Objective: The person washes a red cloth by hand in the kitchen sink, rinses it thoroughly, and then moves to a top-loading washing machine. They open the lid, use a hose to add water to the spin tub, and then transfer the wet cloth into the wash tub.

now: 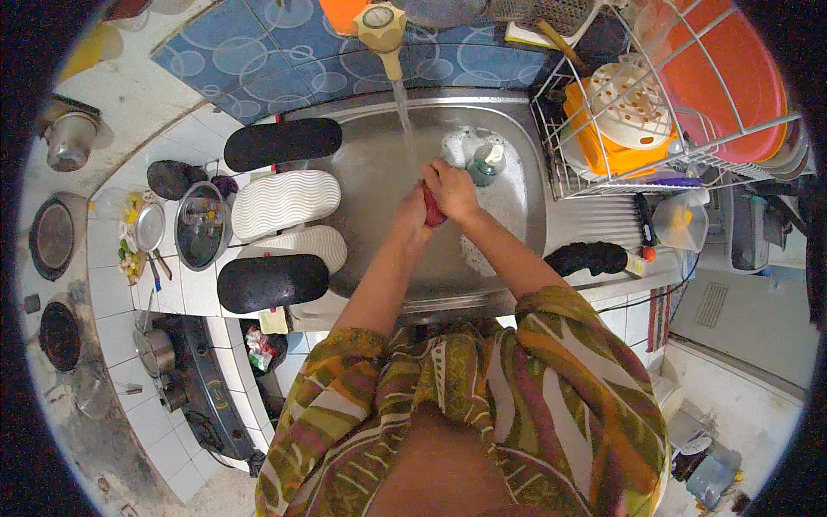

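My left hand and my right hand are together over the steel sink basin. Between them they grip a small dark red object, mostly covered by my fingers, so its kind is unclear. Water runs from the cream-handled tap down beside my fingers. In soap suds right of my hands stands a greenish clear container with something white at its top. On the basin's left edge lie black shoe soles and wavy white shoe soles.
A wire dish rack stands right of the basin, holding an orange basket and a large red basin. Black cloth lies on the drainboard. Left are a steel bowl, two knives and a black stove.
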`<state>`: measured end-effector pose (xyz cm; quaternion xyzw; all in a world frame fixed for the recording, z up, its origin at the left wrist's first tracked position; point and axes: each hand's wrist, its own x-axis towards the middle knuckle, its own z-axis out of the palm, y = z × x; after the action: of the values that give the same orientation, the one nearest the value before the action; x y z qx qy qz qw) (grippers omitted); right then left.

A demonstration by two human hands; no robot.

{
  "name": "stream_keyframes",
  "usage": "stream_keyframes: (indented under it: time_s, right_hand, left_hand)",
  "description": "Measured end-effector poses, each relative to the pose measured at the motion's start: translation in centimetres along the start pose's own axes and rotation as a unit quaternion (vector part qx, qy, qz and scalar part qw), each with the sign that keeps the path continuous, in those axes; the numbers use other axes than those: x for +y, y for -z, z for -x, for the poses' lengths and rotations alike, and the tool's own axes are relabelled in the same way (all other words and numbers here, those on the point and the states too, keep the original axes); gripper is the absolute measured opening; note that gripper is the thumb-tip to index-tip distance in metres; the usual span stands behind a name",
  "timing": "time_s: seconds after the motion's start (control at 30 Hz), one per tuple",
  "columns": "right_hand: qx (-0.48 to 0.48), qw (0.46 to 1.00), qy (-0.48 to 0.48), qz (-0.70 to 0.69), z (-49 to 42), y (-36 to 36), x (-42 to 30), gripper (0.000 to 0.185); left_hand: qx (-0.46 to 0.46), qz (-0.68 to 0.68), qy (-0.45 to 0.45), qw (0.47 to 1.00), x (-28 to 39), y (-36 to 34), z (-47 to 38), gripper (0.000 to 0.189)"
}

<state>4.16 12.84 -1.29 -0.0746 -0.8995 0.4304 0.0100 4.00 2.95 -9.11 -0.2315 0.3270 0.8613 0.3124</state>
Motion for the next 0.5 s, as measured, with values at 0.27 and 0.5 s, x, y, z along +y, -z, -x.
stream_keyframes:
  time_s: [0.27, 0.5]
  right_hand:
    - [0.121, 0.935, 0.147, 0.3, -0.4, 10.4, 1.0, 0.035]
    - [-0.088, 0.941, 0.099, 0.313, -0.8, 10.1, 3.2, 0.035]
  left_hand:
    - [0.062, -0.226, -0.105, 0.966, 6.2, -3.5, 0.9, 0.036]
    - [0.058, -0.41, -0.205, 0.887, 5.9, 0.5, -5.4, 0.029]
